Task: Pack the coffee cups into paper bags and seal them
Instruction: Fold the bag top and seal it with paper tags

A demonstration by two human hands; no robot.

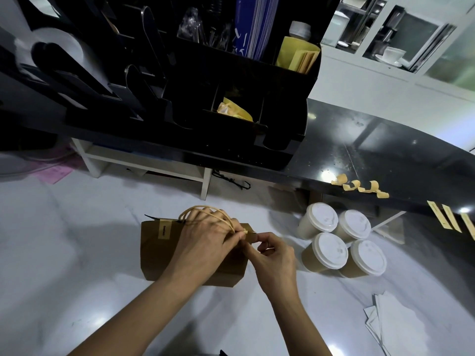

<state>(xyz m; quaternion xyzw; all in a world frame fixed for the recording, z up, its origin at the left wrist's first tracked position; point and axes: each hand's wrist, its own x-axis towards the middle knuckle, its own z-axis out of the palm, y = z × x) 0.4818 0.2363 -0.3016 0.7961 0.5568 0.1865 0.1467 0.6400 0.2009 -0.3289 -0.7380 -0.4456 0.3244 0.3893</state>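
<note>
Standing on the white counter (pixel 77 253), a paper bag (pixel 159 255) is being sealed: the left hand (pixel 205 242) is gripping its top, the right hand (pixel 273 255) is pinching a sticker (pixel 249 236), and four cups (pixel 341 242) are waiting just beside it.

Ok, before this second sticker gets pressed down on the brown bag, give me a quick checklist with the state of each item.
1. First tan sticker strip on brown paper bag's folded top: ok.
2. Second sticker strip pinched at the bag's right end by left hand and right hand: ok.
3. Cups inside the bag: cannot tell.
4. Four white-lidded paper coffee cups packed: not ok, standing on the counter.
5. Spare tan strips on black ledge: ok.
</note>
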